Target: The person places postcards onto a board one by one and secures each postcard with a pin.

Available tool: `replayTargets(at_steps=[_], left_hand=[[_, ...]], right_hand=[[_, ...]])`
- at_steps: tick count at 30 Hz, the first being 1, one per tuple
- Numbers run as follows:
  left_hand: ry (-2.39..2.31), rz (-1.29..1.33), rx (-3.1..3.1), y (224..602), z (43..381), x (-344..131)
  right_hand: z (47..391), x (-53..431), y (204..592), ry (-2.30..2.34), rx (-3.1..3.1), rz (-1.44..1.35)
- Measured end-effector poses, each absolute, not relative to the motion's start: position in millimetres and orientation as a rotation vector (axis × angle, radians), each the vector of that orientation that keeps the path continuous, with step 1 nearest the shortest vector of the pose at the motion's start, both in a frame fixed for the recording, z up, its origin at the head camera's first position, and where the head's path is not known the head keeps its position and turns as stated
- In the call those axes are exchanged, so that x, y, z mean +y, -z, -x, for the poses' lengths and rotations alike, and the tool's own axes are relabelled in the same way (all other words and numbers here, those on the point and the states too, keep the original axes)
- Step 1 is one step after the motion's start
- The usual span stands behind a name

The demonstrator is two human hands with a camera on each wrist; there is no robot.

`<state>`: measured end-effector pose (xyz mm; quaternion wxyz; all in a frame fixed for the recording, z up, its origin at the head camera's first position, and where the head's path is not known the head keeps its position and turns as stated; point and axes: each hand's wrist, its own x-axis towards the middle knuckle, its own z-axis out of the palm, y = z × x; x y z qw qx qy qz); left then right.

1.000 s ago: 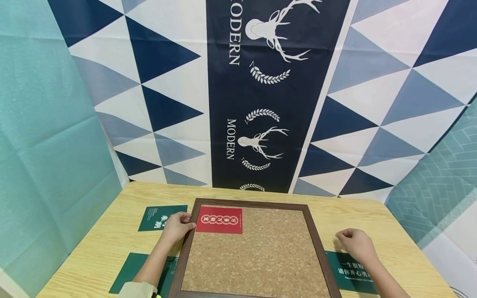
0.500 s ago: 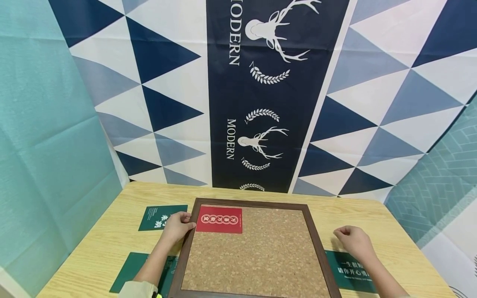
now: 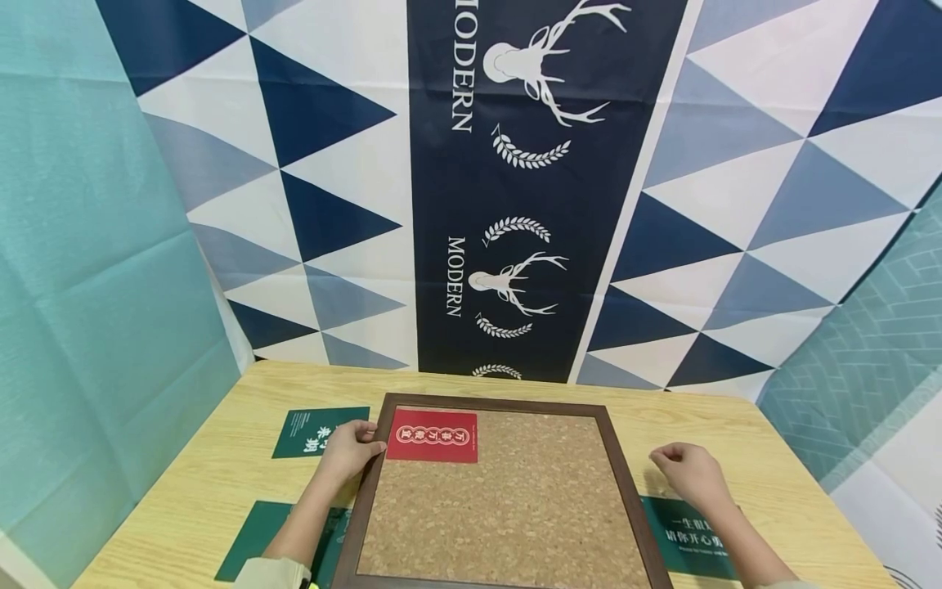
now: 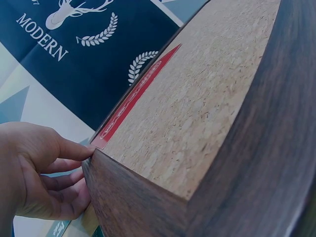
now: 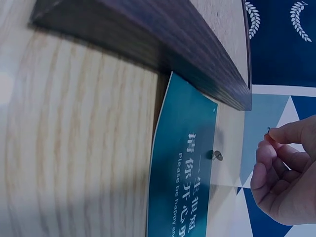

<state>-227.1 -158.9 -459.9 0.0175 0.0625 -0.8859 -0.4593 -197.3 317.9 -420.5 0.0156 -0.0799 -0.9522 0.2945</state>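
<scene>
A cork board [image 3: 508, 507] in a dark brown wooden frame lies on the table. A red card [image 3: 432, 435] with white lettering sits in its far left corner. My left hand [image 3: 352, 448] grips the frame's left side beside the card. In the left wrist view, the thumb tip is at the corner of the card and the other fingers are bent against the frame's outer side. My right hand [image 3: 690, 474] is raised to the right of the board. Thumb and forefinger pinch a tiny dark-tipped thing [image 5: 269, 131], mostly hidden, that looks like a thumbtack.
Green cards lie on the table left of the board, one at the back [image 3: 298, 427] and one nearer [image 3: 253, 536]. Another green card [image 3: 692, 544] lies partly under my right forearm. A metal thumbtack [image 5: 217, 155] rests by that card. A patterned cloth [image 3: 500, 196] hangs behind the table.
My right hand has moved slightly left and away from me, toward the board. My left hand, the board and the red card stay in place.
</scene>
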Motion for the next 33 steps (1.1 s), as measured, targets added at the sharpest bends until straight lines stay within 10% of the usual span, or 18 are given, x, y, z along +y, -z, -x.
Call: replayTargets(at_steps=[33], left_hand=[[1.416, -0.189, -2.754, 460.7, 227.0, -158.7]], right_hand=[[200.4, 292.6, 410.3, -0.893, -2.946, 0.155]])
